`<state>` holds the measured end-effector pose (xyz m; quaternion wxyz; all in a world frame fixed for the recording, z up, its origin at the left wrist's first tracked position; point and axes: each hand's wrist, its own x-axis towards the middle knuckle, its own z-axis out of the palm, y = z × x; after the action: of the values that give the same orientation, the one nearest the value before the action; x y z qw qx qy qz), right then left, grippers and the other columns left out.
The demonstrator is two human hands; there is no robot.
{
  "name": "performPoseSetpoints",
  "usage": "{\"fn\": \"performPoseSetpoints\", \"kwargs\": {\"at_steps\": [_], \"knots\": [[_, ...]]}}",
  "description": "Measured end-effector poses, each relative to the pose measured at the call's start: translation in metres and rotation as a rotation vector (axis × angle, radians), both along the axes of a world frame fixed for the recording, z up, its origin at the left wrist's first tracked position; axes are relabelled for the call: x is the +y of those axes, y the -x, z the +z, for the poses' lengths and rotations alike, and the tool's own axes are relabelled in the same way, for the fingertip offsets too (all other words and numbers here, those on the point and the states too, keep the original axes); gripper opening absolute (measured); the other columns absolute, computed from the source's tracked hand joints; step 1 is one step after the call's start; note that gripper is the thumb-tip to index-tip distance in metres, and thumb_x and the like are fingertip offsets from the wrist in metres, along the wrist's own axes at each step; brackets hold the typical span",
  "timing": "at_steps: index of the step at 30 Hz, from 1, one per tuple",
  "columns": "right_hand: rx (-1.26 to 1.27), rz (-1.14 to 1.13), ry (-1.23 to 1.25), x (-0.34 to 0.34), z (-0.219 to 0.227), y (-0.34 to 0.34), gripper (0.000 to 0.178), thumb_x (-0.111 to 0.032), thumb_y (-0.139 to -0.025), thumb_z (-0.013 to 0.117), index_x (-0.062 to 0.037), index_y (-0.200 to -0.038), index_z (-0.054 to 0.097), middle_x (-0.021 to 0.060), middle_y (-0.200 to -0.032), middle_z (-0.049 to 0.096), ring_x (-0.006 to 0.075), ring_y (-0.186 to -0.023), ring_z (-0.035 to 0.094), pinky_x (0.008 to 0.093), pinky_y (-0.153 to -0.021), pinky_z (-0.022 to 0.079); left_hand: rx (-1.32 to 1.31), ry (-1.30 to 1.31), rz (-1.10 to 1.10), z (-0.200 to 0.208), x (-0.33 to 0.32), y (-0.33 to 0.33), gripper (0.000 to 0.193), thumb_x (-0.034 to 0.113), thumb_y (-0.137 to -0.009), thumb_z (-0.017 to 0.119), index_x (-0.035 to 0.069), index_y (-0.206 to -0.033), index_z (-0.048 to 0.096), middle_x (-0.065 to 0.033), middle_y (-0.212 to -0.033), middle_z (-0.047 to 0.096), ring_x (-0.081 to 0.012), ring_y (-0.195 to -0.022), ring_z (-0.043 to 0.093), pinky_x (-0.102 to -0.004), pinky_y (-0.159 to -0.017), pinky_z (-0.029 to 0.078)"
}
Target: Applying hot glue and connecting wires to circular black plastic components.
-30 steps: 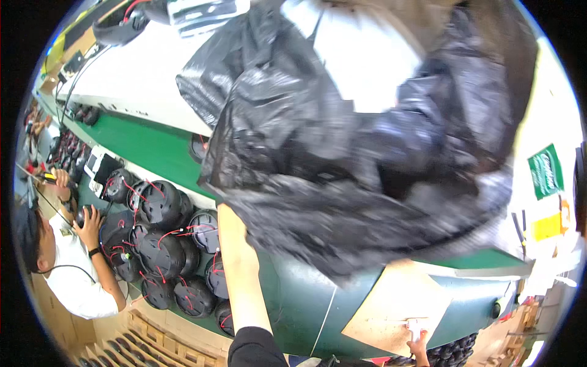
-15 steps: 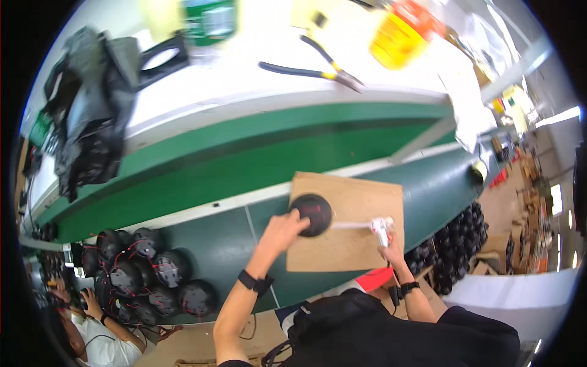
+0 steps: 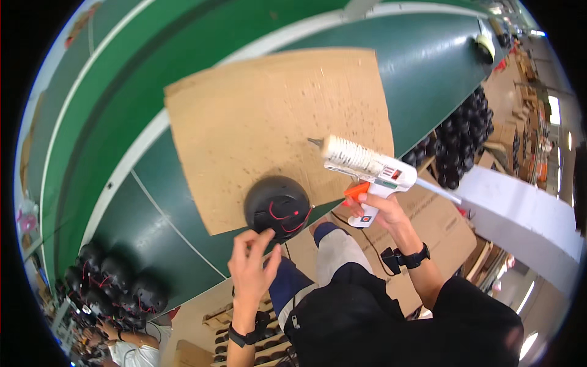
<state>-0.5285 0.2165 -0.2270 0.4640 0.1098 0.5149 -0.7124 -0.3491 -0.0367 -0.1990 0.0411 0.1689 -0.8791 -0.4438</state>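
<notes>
A round black dome-like part lies near the front edge of a cardboard sheet. Red wires with a small red connector show on its side toward me. My left hand is just in front of it, fingers apart and slightly curled; a fingertip overlaps its near edge, and I cannot tell whether they touch. To the right, my right hand grips a white hot glue gun by its handle, fingers at the orange trigger. Its dark nozzle points left above the cardboard, and a pale glue stick comes out of its back.
The cardboard lies on a dark green table. Several black domes with red wires sit at the lower left, beside a co-worker in a white shirt. More black round parts are heaped at right, near a cardboard box.
My view has tipped down toward the cardboard. My left hand has come off the black part, whose red wires now show. The glue gun appears closer, its nozzle pointing left.
</notes>
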Motion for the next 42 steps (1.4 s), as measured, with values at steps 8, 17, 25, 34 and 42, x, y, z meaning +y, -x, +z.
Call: {"fn": "performPoseSetpoints", "kwargs": {"at_steps": [8,17,25,34,42], "knots": [[0.285,0.169,-0.31,0.024,0.032,-0.027,0.05,-0.018,-0.083,0.068,0.0023,-0.125,0.05,0.0173,-0.098,0.067,0.0136,-0.059,0.058,0.0253,-0.05,0.047,0.068,0.06,-0.323,-0.019,-0.042,0.078,0.025,0.0,-0.067,0.077,0.008,-0.09,0.072,-0.003,-0.077,0.052,-0.0155,-0.058,0.051,-0.0268,-0.049,0.041],[0.607,0.563,-0.006,0.002,0.044,-0.045,0.019,-0.01,-0.087,0.062,0.0005,-0.103,0.057,0.0161,-0.106,0.058,0.0291,-0.099,0.06,0.0356,-0.087,0.048,-0.082,-0.725,-0.35,-0.06,-0.073,0.129,0.011,0.002,-0.069,0.077,0.003,-0.077,0.07,0.0012,-0.071,0.053,-0.0047,-0.059,0.04,-0.0193,-0.053,0.029],[0.842,0.783,-0.202,-0.046,0.063,-0.044,0.027,-0.007,-0.082,0.065,0.0106,-0.1,0.057,0.0234,-0.099,0.06,0.035,-0.089,0.063,0.0373,-0.077,0.052,-0.232,-0.875,-0.272,-0.066,-0.07,0.129,0.008,0.005,-0.08,0.073,-0.001,-0.079,0.067,0.0003,-0.07,0.061,-0.0028,-0.064,0.053,-0.0179,-0.059,0.04],[0.954,0.79,-0.328,-0.054,0.063,-0.055,0.024,-0.005,-0.08,0.066,0.0103,-0.095,0.057,0.0213,-0.092,0.059,0.0329,-0.081,0.062,0.0361,-0.069,0.051,-0.172,-1.022,-0.193,-0.071,-0.065,0.13,0.01,0.009,-0.08,0.075,0.001,-0.082,0.068,0.0011,-0.072,0.063,-0.0035,-0.066,0.055,-0.0182,-0.062,0.043],[1.05,0.757,-0.348,-0.057,0.058,-0.062,0.025,-0.004,-0.077,0.068,0.011,-0.095,0.057,0.0209,-0.088,0.059,0.0324,-0.075,0.063,0.0361,-0.066,0.052,-0.126,-1.005,-0.164,-0.071,-0.065,0.125,0.011,0.011,-0.081,0.075,0.002,-0.082,0.068,0.002,-0.073,0.062,-0.0029,-0.066,0.054,-0.0178,-0.062,0.042]]}}
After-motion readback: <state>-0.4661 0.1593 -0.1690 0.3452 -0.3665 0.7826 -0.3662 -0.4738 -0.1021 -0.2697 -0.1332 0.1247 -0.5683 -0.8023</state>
